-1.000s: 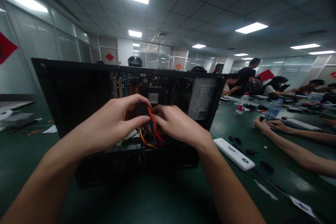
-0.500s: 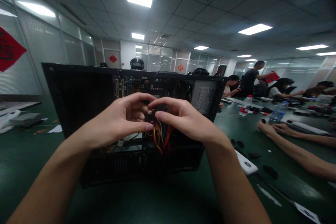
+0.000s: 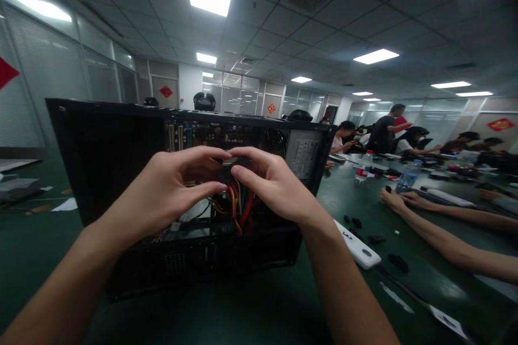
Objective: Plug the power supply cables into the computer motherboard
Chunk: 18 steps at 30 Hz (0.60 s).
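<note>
An open black computer case (image 3: 251, 250) stands in front of me, its inside facing me. Over its middle, my left hand (image 3: 170, 186) curls its thumb and fingers around a dark plug connector (image 3: 225, 173). From the other side, my right hand (image 3: 277, 186) grips the same connector between thumb and fingers. A bundle of red, yellow and black wires (image 3: 239, 213) hangs from the connector. Behind my hands show part of the motherboard (image 3: 220, 133), a fan (image 3: 275, 142) and the labelled power supply (image 3: 304, 155). My fingers hide much of the connector.
On the green table (image 3: 429, 291) to the right lie a white power strip (image 3: 358, 247) and small black pieces (image 3: 376, 239). Another person's forearms (image 3: 437, 232) rest beyond, near two bottles. A grey box (image 3: 20, 190) and paper (image 3: 65, 205) lie at left.
The view has shifted, so case and hands appear farther left. Both hands stay at the connector; the left thumb has moved slightly up from the wires. A standing person in the background has turned.
</note>
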### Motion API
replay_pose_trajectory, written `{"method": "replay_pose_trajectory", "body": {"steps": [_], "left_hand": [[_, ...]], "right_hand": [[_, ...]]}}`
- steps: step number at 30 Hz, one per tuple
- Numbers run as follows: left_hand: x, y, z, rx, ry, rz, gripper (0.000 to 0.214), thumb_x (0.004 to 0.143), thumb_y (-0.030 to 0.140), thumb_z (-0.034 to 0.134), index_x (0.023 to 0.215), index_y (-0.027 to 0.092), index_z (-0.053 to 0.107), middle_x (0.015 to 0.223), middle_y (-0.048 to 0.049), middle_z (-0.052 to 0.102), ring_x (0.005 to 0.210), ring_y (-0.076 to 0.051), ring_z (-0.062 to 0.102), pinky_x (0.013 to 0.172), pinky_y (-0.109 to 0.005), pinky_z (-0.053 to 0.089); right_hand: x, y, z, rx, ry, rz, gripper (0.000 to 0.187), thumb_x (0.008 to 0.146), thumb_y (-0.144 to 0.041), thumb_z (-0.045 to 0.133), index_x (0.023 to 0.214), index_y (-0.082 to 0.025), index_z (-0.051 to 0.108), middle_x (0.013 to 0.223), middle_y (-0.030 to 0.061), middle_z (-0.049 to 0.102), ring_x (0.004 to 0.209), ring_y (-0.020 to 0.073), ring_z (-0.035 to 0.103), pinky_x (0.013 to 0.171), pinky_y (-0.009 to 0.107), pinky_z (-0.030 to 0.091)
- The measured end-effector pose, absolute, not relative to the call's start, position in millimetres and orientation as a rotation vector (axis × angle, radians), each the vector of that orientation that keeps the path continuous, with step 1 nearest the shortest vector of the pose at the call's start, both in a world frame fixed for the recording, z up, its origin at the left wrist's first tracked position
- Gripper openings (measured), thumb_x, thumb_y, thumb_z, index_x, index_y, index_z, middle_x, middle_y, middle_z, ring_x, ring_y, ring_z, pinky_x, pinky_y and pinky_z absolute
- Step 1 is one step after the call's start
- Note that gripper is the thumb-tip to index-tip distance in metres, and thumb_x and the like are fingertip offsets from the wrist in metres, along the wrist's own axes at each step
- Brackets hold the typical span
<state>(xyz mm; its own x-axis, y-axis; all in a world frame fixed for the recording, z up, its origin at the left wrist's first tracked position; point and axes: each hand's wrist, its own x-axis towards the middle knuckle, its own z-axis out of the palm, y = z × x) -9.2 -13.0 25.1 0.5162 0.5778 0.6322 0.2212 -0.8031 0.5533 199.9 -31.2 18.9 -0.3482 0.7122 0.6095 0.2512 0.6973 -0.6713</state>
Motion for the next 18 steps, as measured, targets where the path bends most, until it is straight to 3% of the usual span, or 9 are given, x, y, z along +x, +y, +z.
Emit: {"method": "replay_pose_trajectory", "body": {"steps": [6,11,18], "left_hand": [[-8.8,-7.5,23.1,2.622,0.684,1.382,0.034,0.081,0.037,0.075,0.113,0.028,0.071,0.100,0.0032,0.077,0.085,-0.018,0.074,0.075,-0.024,0.061],[-10.8,-1.9,18.9,2.789,0.709,1.432,0.040,0.082,0.041,0.073,0.118,0.025,0.068,0.101,-0.0011,0.077,0.086,-0.019,0.074,0.082,-0.029,0.061],[-9.3,-2.4,17.1,2.909,0.713,1.535,0.038,0.085,0.039,0.071,0.117,0.020,0.066,0.103,-0.0044,0.076,0.086,-0.018,0.073,0.083,-0.028,0.059]], "right_hand": [[200.1,-28.3,17.5,-0.762,-1.916,0.475,0.042,0.096,-0.032,0.056,0.135,-0.017,0.057,0.114,0.0065,0.069,0.091,0.0166,0.064,0.082,0.032,0.055],[198.1,-25.1,15.2,-0.721,-1.922,0.386,0.038,0.095,-0.031,0.056,0.131,-0.019,0.060,0.129,0.0069,0.064,0.111,0.0193,0.062,0.100,0.037,0.049],[196.7,-21.9,13.4,-0.654,-1.868,0.456,0.037,0.094,-0.032,0.058,0.128,-0.018,0.061,0.123,0.0072,0.066,0.108,0.0194,0.063,0.093,0.035,0.053]]}}
